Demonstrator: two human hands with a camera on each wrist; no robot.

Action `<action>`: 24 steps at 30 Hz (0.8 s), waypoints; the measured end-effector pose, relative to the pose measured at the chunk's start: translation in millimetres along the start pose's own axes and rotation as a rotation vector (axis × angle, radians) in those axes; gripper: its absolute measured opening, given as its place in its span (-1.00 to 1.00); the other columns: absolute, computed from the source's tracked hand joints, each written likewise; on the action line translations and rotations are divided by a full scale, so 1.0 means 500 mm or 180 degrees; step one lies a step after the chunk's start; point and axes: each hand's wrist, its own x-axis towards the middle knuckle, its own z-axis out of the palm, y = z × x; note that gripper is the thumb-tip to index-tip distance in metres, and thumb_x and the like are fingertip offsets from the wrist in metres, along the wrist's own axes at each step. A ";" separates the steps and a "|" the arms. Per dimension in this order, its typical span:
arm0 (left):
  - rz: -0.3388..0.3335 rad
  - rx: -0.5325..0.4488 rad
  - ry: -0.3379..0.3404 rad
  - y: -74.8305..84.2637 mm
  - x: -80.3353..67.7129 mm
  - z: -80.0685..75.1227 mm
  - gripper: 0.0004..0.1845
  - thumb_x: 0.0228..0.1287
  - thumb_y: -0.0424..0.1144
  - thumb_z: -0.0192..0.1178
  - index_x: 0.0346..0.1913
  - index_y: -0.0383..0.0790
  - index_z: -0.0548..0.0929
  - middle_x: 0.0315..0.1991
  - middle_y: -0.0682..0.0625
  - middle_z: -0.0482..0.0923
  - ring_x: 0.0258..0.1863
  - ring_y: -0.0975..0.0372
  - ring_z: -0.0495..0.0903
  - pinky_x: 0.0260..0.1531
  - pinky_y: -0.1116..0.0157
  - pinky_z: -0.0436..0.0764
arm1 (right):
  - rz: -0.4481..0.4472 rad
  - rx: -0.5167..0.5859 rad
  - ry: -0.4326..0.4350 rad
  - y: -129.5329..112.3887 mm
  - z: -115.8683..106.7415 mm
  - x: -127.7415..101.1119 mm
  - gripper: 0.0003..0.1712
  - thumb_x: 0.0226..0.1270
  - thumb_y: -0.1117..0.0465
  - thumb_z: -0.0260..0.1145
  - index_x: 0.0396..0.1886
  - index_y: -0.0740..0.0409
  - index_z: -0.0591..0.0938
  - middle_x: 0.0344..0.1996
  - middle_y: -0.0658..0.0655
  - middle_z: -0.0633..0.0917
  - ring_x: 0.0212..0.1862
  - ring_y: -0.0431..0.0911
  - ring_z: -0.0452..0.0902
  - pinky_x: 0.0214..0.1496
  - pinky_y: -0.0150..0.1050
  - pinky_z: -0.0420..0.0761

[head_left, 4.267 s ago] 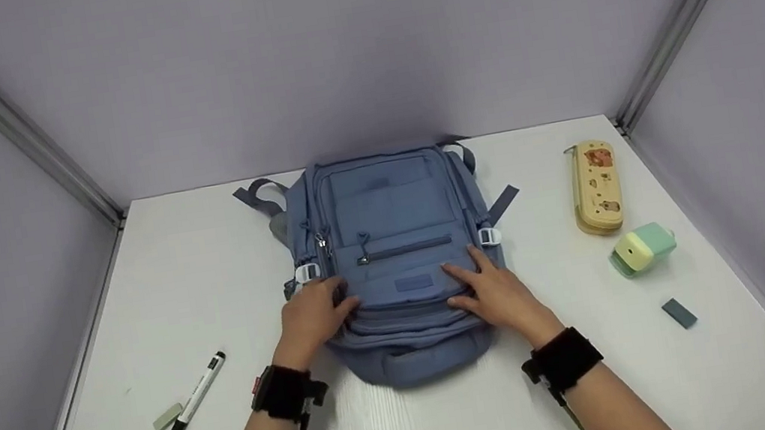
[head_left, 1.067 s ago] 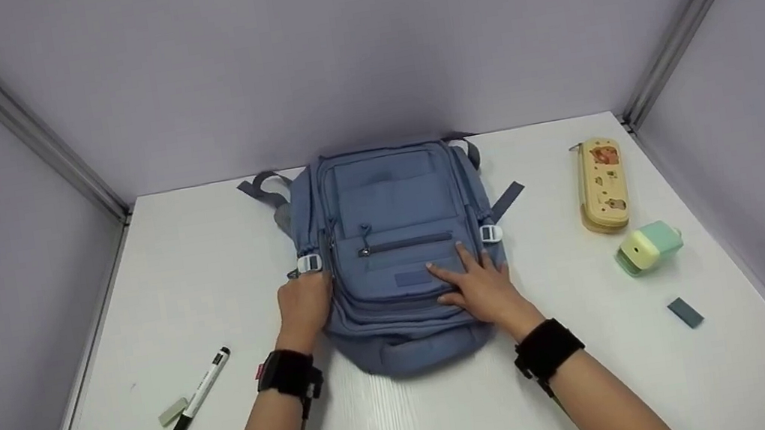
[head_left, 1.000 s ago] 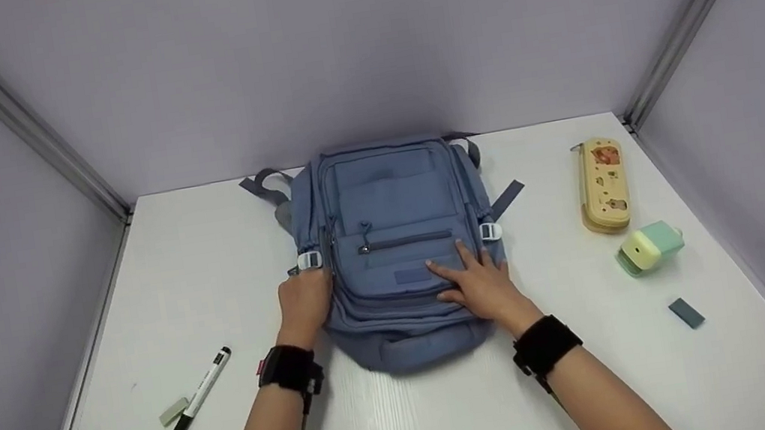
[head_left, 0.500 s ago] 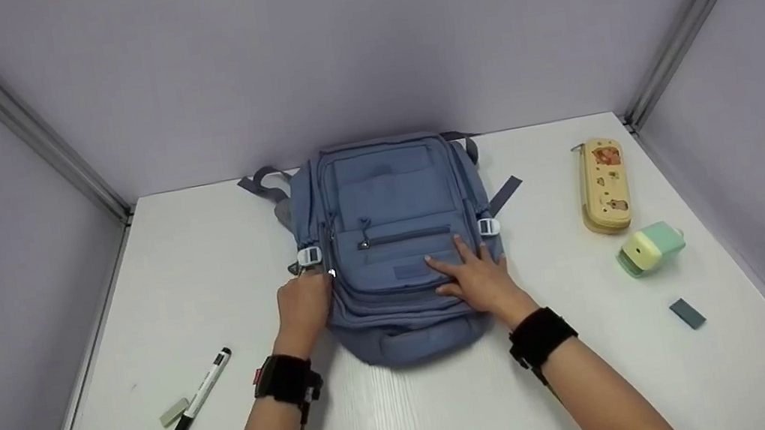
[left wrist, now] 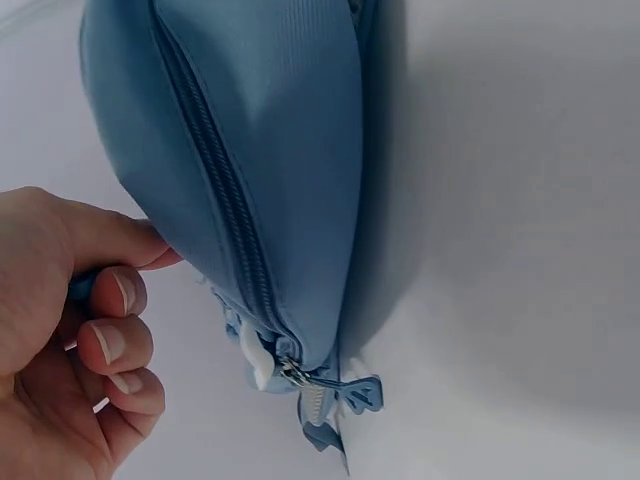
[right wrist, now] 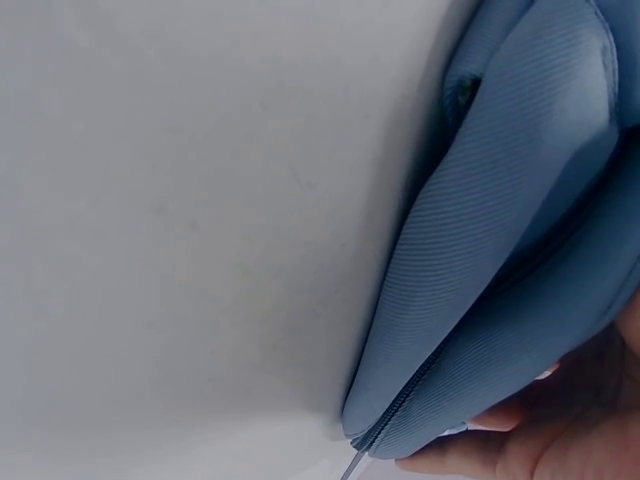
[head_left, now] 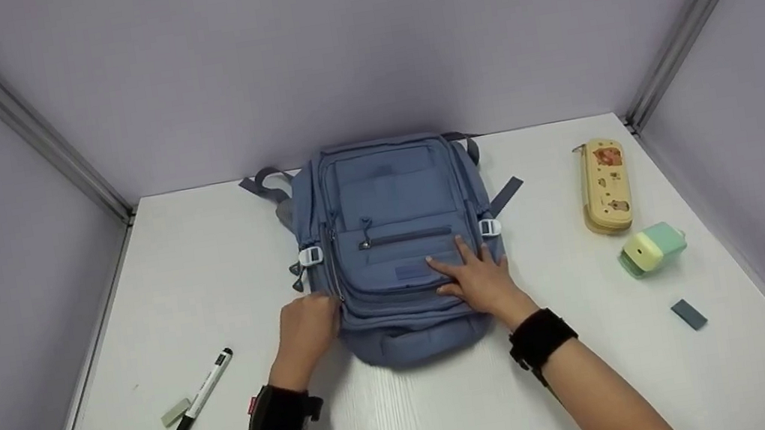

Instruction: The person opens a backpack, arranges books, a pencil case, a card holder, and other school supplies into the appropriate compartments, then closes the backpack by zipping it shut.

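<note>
A blue backpack (head_left: 398, 243) lies flat, front up, mid-table against the back wall. Your right hand (head_left: 477, 281) rests with fingers spread flat on its front pocket, likely pinning the bag so it does not slide. Your left hand (head_left: 305, 329), at the backpack's left edge, has its fingers (left wrist: 112, 340) curled, pinching a small blue tab there, seemingly a zipper pull. Right of the backpack sit a yellow pencil case (head_left: 603, 185) and a green sharpener (head_left: 651, 248); left of it, a black marker (head_left: 201, 396).
</note>
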 end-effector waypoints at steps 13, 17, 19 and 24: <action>0.0066 -0.0597 -0.0387 0.042 -0.017 -0.036 -0.55 0.12 -0.45 0.31 -0.74 -0.08 0.32 -0.72 0.10 0.29 -0.75 0.22 0.35 -0.73 0.20 0.37 | 0.0023 -0.0029 0.0007 -0.005 0.004 0.001 -0.33 0.37 -0.28 0.09 0.47 -0.42 0.29 0.52 0.32 0.03 0.38 0.52 0.01 0.16 0.54 0.12; 0.0116 -0.0796 -0.0401 0.065 -0.017 -0.033 -0.59 0.17 -0.41 0.31 -0.72 -0.07 0.38 -0.69 0.11 0.33 -0.71 0.24 0.41 -0.70 0.27 0.37 | 0.0038 -0.0035 -0.0025 -0.005 0.004 0.003 -0.33 0.37 -0.28 0.08 0.47 -0.43 0.27 0.52 0.31 0.01 0.39 0.51 -0.01 0.17 0.53 0.10; 0.0123 -0.0850 -0.0370 0.077 -0.016 -0.030 -0.60 0.18 -0.41 0.30 -0.71 -0.07 0.40 -0.68 0.11 0.34 -0.71 0.25 0.41 -0.70 0.27 0.36 | 0.0039 -0.0030 -0.0036 -0.005 0.004 0.003 -0.33 0.37 -0.28 0.07 0.47 -0.43 0.27 0.53 0.30 0.00 0.39 0.51 -0.02 0.17 0.53 0.10; 0.0114 -0.0929 -0.0258 0.104 -0.012 -0.018 -0.68 0.20 -0.41 0.29 -0.66 -0.11 0.50 -0.65 0.08 0.42 -0.66 0.20 0.51 -0.66 0.23 0.45 | 0.0052 0.0020 -0.0042 -0.002 0.005 0.000 -0.33 0.38 -0.27 0.08 0.47 -0.43 0.27 0.53 0.30 0.00 0.39 0.51 -0.03 0.17 0.54 0.09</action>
